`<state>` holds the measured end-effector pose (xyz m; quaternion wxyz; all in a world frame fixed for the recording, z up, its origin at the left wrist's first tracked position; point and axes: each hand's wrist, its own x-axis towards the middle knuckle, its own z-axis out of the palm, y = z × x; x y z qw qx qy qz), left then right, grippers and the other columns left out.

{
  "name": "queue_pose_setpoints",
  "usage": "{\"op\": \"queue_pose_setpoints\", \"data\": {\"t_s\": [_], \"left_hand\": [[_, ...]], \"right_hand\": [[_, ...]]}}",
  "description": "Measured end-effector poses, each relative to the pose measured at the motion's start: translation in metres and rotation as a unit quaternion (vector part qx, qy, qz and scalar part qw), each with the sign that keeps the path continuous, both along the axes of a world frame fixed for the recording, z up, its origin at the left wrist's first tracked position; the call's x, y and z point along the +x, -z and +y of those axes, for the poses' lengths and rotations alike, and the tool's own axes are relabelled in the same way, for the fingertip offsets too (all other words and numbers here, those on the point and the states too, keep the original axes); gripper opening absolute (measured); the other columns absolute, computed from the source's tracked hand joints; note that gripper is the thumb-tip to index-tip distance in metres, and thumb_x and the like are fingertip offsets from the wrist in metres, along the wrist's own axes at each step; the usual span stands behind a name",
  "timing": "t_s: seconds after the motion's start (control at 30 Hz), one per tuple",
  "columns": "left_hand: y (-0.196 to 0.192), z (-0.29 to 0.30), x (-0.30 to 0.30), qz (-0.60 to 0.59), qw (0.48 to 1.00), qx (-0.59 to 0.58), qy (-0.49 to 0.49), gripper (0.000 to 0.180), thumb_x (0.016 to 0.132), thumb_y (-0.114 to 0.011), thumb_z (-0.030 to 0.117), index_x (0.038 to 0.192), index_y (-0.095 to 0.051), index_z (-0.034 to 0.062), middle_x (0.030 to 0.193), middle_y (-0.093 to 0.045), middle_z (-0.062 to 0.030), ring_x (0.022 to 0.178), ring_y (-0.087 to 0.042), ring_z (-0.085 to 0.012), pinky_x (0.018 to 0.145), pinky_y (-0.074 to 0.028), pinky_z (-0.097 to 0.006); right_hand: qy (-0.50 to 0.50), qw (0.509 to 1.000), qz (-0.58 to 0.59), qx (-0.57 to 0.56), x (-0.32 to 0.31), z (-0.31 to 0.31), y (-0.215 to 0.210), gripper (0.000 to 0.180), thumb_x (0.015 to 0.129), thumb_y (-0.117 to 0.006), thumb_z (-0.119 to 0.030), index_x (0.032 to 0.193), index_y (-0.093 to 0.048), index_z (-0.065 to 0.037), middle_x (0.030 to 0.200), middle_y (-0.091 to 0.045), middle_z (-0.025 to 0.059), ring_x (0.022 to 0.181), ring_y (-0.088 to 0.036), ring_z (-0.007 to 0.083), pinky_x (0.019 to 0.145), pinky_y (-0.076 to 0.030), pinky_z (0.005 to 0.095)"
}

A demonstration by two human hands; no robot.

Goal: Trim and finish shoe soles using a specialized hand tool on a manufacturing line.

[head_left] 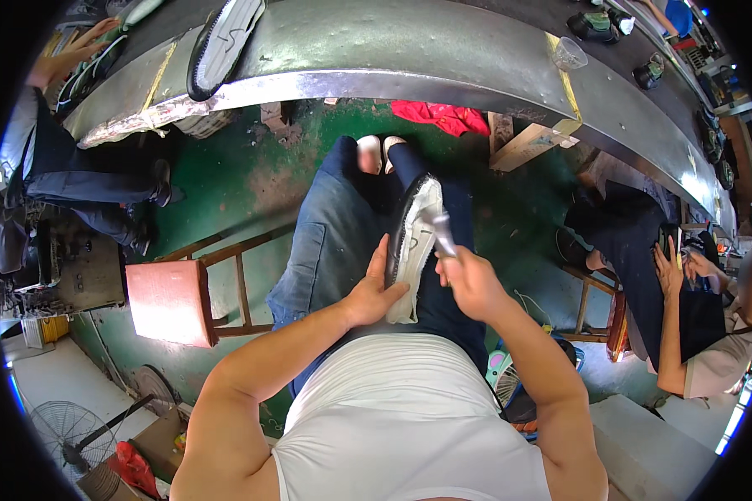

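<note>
Left hand (368, 298) half-curled, clasping shoe (411, 250) at frame centre, likely steadying it on lap (455, 324) | right hand (476, 286) closed round blurred metal tool (443, 234), over its pale face

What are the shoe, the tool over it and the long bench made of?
Shoe: matte, pale middle, perhaps fabric; black edge, leather or rubber, I can't tell.
Tool: likely metal, as its blurred head shines silver.
Bench: apparently sheet metal, grey, dented, with a glossy edge.
</note>
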<state>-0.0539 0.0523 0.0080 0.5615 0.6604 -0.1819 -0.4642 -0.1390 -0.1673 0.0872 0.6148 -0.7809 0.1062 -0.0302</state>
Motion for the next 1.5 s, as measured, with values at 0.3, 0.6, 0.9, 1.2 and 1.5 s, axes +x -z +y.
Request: {"op": "queue_pose_setpoints", "data": {"t_s": [0.3, 0.6, 0.9, 1.2, 1.5], "left_hand": [[-0.011, 0.009, 0.005, 0.037, 0.999, -0.019, -0.006, 0.104, 0.094, -0.064, 0.012, 0.158, 0.019, 0.0107, 0.164, -0.014, -0.0225, 0.15, -0.023, -0.0284, 0.12, -0.023, -0.033], [-0.022, 0.014, 0.02, 0.092, 0.988, -0.107, -0.059, 0.091, 0.091, -0.065, 0.004, 0.16, -0.006, 0.0011, 0.154, -0.038, -0.0161, 0.14, -0.039, -0.024, 0.117, -0.03, -0.032], [-0.141, -0.007, 0.085, 0.26, 0.892, -0.36, -0.091, 0.068, 0.102, -0.055, 0.042, 0.156, -0.031, 0.0079, 0.146, -0.05, -0.014, 0.129, -0.056, -0.0266, 0.106, -0.048, -0.044], [-0.148, -0.061, 0.127, 0.316, 0.857, -0.378, -0.151, 0.077, 0.099, -0.033, 0.069, 0.145, -0.048, 0.0098, 0.135, -0.059, -0.0199, 0.122, -0.059, -0.0391, 0.095, -0.052, -0.056], [-0.15, -0.072, 0.12, 0.276, 0.866, -0.37, -0.192, 0.075, 0.1, -0.034, 0.069, 0.141, -0.051, 0.0083, 0.134, -0.061, -0.0172, 0.12, -0.061, -0.0312, 0.102, -0.051, -0.048]], "right_hand": [[-0.145, 0.956, 0.074, -0.245, -0.014, 0.015, -0.004, 0.041, 0.103, -0.048, -0.036, 0.108, -0.061, 0.003, 0.093, -0.066, 0.0276, 0.088, -0.064, 0.0462, 0.077, -0.051, 0.0518], [-0.117, 0.968, 0.193, -0.111, -0.032, 0.008, 0.013, 0.038, 0.105, -0.046, -0.032, 0.1, -0.062, 0.002, 0.082, -0.068, 0.0184, 0.076, -0.068, 0.0341, 0.072, -0.053, 0.0438], [-0.084, 0.954, 0.154, -0.241, -0.078, 0.01, -0.011, 0.036, 0.097, -0.059, -0.036, 0.097, -0.068, -0.002, 0.087, -0.071, 0.0172, 0.08, -0.068, 0.0383, 0.073, -0.055, 0.0447], [-0.047, 0.915, -0.117, -0.383, -0.014, -0.001, -0.054, 0.038, 0.084, -0.077, -0.026, 0.112, -0.068, -0.002, 0.12, -0.062, 0.0117, 0.105, -0.064, 0.0307, 0.085, -0.055, 0.0386], [0.013, 0.841, -0.393, -0.371, 0.098, 0.015, -0.114, 0.049, 0.076, -0.081, -0.01, 0.121, -0.065, -0.003, 0.122, -0.057, 0.0162, 0.106, -0.059, 0.0322, 0.084, -0.051, 0.0399]]}}
